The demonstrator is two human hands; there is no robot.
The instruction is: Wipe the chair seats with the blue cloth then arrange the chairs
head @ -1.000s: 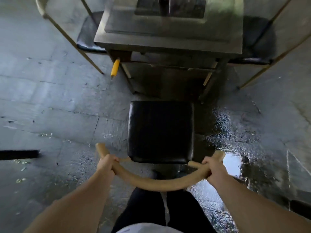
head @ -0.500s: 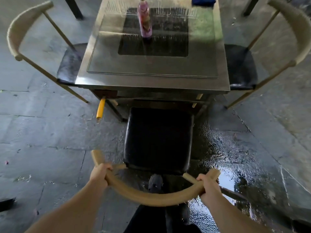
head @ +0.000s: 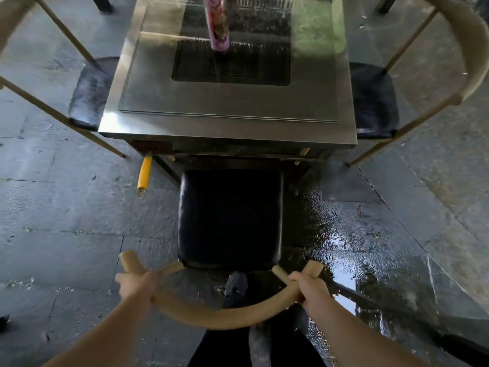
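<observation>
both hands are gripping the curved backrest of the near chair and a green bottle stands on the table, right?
Not quite: the bottle on the table is pink-purple, not green, as the head view shows. Both the left hand and right hand do grip the curved backrest.

One head-worn camera looks steeply down and forward, close over a chair [head: 229, 218] facing a table [head: 227, 102].

Left hand [head: 136, 283] and right hand [head: 308, 288] both grip, arms outstretched.

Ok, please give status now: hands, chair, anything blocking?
Left hand and right hand grip the curved backrest. Black seat faces the table, front edge near it. Wet floor on the right.
</observation>
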